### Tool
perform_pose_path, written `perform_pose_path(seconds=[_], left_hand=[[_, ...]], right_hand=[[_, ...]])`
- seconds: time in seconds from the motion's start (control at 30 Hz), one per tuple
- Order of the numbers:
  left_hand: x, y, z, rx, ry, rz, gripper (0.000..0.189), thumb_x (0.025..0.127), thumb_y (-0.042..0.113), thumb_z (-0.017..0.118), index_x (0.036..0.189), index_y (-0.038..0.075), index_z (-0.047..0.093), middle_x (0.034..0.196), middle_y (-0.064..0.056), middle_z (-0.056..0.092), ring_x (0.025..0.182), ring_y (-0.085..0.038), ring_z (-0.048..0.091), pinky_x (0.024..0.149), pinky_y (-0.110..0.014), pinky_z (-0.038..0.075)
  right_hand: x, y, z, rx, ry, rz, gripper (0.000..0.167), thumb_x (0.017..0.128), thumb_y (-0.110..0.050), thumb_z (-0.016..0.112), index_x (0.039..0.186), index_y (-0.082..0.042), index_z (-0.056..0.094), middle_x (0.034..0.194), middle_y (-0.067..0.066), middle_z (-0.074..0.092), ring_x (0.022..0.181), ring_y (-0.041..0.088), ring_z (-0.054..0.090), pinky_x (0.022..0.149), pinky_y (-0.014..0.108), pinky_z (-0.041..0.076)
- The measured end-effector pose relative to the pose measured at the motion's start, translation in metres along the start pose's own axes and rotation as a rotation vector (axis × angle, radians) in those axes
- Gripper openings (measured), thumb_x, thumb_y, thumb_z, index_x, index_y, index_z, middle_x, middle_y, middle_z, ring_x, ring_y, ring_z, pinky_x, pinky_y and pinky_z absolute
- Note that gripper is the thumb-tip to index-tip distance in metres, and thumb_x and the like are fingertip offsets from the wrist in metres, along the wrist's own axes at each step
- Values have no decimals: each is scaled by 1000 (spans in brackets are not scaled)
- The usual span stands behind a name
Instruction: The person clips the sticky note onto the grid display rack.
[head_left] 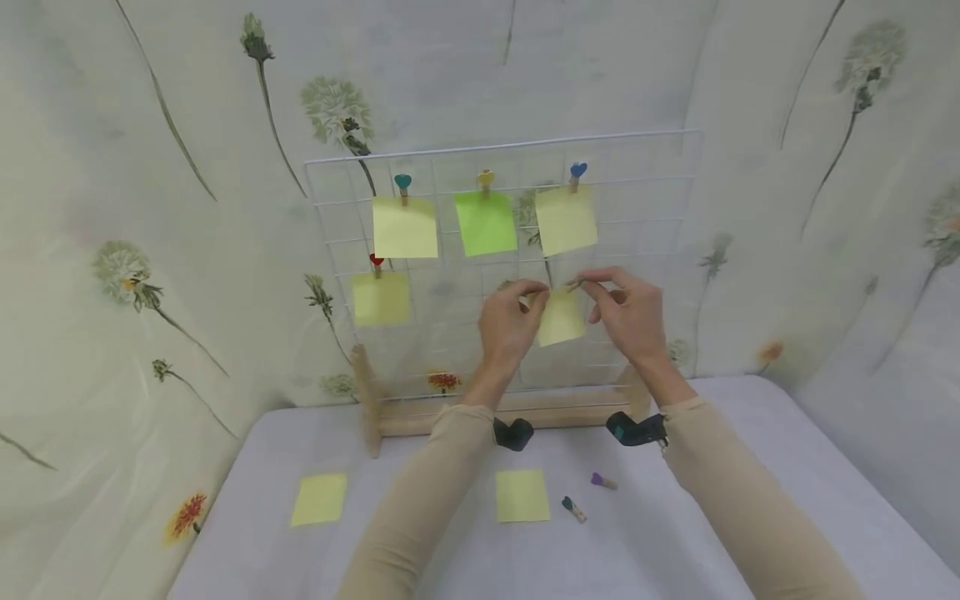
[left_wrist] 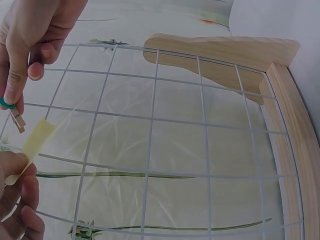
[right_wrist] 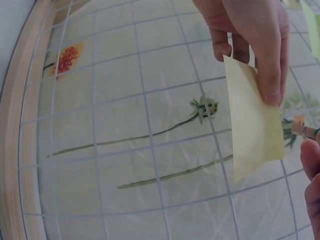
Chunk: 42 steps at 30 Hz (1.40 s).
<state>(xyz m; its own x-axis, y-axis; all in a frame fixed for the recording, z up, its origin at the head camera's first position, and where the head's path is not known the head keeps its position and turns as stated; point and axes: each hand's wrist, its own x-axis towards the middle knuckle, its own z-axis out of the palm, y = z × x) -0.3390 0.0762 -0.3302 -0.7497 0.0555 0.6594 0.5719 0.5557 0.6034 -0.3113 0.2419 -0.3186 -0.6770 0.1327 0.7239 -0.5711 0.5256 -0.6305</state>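
My left hand [head_left: 510,321] pinches a pale yellow sticky note [head_left: 562,318] by its upper left edge, in front of a white wire grid [head_left: 465,317]. To its right, my right hand [head_left: 628,312] pinches a small wooden clothespin [left_wrist: 17,121] with a green top. In the left wrist view the clothespin's tip points toward the note and stays apart from it. The right wrist view shows the note [right_wrist: 254,125] hanging from the left thumb and fingers, with wires behind it.
Clothespins with heart tops hold several notes on the grid, including a green note [head_left: 486,225] and a lower yellow note [head_left: 381,298]. A wooden base [head_left: 420,423] supports the grid. On the white table [head_left: 247,517] lie two yellow notes [head_left: 522,496] and two clothespins [head_left: 574,509].
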Motion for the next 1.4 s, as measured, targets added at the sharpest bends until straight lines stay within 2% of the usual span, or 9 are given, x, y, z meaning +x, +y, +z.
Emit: perform_pose_path(seconds=[0.2,0.4,0.6,0.77,0.87,1.0,1.27,1.4], left_hand=[[1,1,1,-2,5,8,12,89,26,66,95,18,74,93,4,74,64,-6,62,50,-11,40],[1,0,1,34,27,0,12,89,27,66,95,20,73,93,6,74,60,-3,60,48,-10,38],[-1,2,3,77,30,8,13,89,28,65,95,20,73,92,6,74,57,-2,59,44,-10,35],[0,3,1,99,45,16,13,89,28,65,96,21,73,90,7,74,50,0,52,42,-11,32],[3,4,0,100,49,12,13,89,29,65,96,21,74,89,8,74,44,0,43,39,-13,29],[4,5,1,104,47,-10,14,90,30,64,96,22,74,88,8,73,42,0,36,36,-15,26],[4,6,1,136,45,-35,14,90,31,64,96,24,74,89,9,73,49,0,45,38,-15,28],[5,7,0,140,48,-27,14,89,31,64,96,23,74,88,8,73,56,-1,52,40,-14,30]], right_hand=[[2,-25,-1,21,-14,-21,13,86,-1,64,98,1,71,85,23,69,37,0,48,31,20,23],[4,-34,2,36,-33,4,13,86,0,64,97,3,70,87,24,69,37,0,49,33,20,24],[5,-20,3,30,-39,10,13,87,-3,64,98,-1,72,86,23,69,35,2,49,31,22,24],[12,1,8,-23,-52,3,14,89,-13,65,99,-10,73,86,17,72,35,3,49,31,21,24],[16,3,8,-24,-63,6,14,89,-18,66,99,-12,74,92,12,73,36,4,50,32,21,26],[19,2,8,-25,-85,2,15,89,-17,66,100,-11,74,96,13,73,35,6,51,33,20,29],[22,1,8,-91,-112,34,15,90,-21,65,100,-14,74,93,9,73,36,3,50,34,20,30],[23,1,7,-109,-117,13,16,90,-19,65,101,-12,73,93,12,73,35,1,49,34,19,29]])
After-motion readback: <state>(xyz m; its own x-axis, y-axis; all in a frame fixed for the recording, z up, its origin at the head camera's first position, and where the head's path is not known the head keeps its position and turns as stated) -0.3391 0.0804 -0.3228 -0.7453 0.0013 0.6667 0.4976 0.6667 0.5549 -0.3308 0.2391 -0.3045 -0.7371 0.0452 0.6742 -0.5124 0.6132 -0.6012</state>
